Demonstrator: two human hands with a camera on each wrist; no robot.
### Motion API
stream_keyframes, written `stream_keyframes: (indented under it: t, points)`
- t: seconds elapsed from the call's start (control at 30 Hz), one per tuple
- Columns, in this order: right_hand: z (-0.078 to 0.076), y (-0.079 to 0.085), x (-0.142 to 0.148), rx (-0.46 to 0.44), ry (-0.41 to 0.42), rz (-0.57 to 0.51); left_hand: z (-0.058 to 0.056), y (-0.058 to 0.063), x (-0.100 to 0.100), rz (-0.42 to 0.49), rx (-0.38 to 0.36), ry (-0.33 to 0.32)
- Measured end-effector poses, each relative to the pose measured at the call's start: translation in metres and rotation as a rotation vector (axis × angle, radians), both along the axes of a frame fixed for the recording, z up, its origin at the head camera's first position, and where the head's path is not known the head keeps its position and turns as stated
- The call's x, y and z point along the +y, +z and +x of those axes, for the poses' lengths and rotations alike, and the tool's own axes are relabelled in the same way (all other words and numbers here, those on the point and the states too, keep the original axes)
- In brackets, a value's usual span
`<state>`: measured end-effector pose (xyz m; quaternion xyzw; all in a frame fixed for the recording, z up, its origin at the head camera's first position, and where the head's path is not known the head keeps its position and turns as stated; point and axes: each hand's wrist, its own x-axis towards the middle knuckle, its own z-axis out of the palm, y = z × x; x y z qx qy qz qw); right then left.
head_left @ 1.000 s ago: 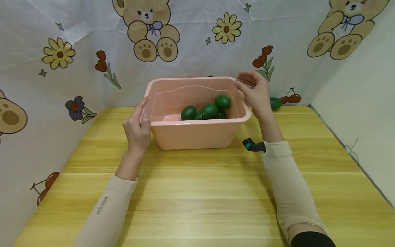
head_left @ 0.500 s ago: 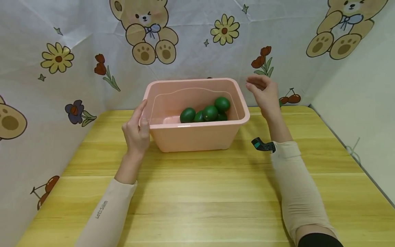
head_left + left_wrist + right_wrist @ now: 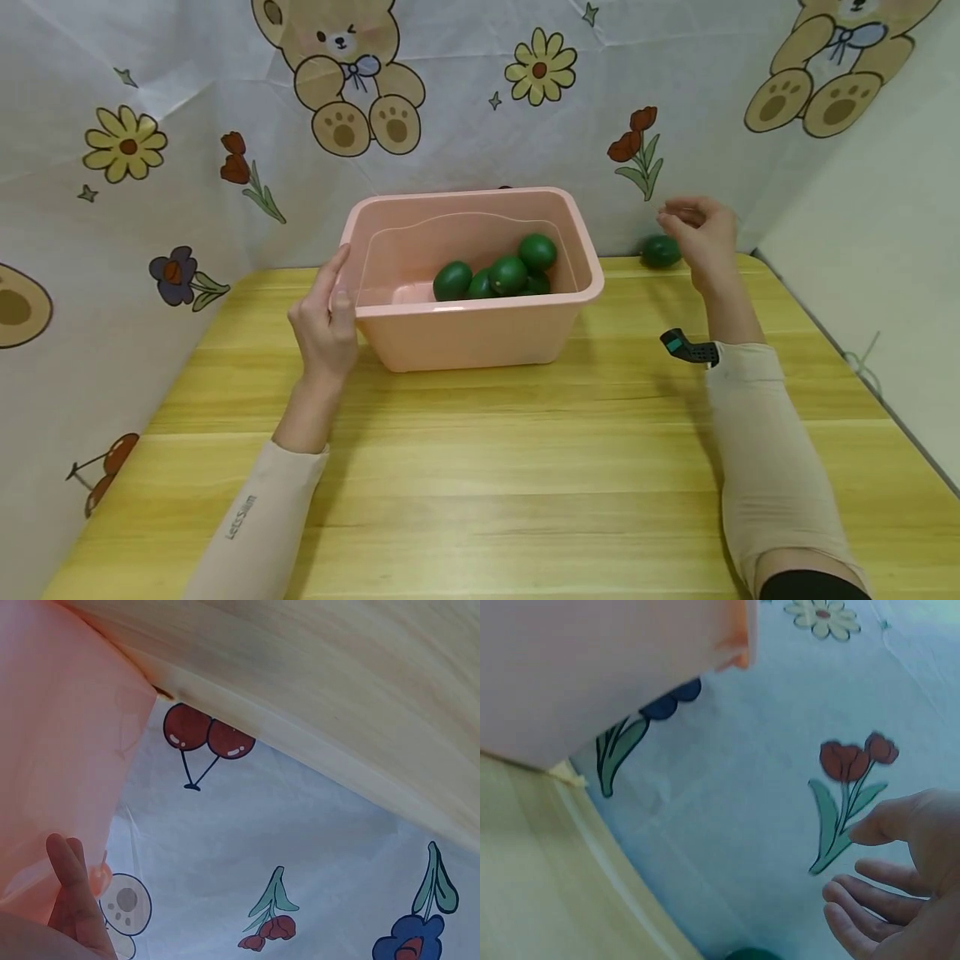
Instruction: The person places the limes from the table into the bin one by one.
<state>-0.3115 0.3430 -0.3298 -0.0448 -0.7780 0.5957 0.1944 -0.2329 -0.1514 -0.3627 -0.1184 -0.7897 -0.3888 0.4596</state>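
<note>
A pink plastic bin [image 3: 468, 337] stands on the table, with several green limes [image 3: 508, 275] in its right half. My left hand [image 3: 324, 329] grips the bin's left rim. In the left wrist view its fingers [image 3: 71, 881] lie against the bin's outer wall, while the rest of the hold is hidden. To the right of the bin, my right hand [image 3: 703, 242] hovers with loosely bent fingers and holds nothing. Just left of it, a single lime [image 3: 660, 251] lies by the table's back edge; only its top [image 3: 754, 954] shows in the right wrist view.
The wooden table [image 3: 480, 483] reaches back to a white cloth [image 3: 465, 92] printed with bears and flowers. A plain pale wall [image 3: 877, 250] runs along the right side. A black strap [image 3: 686, 347] sits on my right wrist.
My right hand has moved away from the bin's right rim, toward the right, beside the single lime. My left hand keeps its grip on the bin, which has hardly moved.
</note>
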Motion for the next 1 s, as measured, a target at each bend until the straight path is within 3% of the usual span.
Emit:
stream_keyframes:
  t: [0.27,0.6,0.83,1.0]
  points:
    - [-0.009,-0.020,0.009,-0.107,-0.101,0.141,0.001,-0.001,-0.002,0.015,0.024,-0.013]
    - [-0.019,-0.056,0.023,-0.188,-0.186,0.107,0.000,0.000,-0.001,0.007,0.017,-0.022]
    - [-0.028,-0.071,0.029,-0.238,-0.144,0.143,-0.001,-0.001,0.000,0.014,0.017,-0.017]
    - [-0.036,-0.076,0.029,-0.249,-0.087,0.240,0.000,-0.001,0.000,0.013,0.016,-0.011]
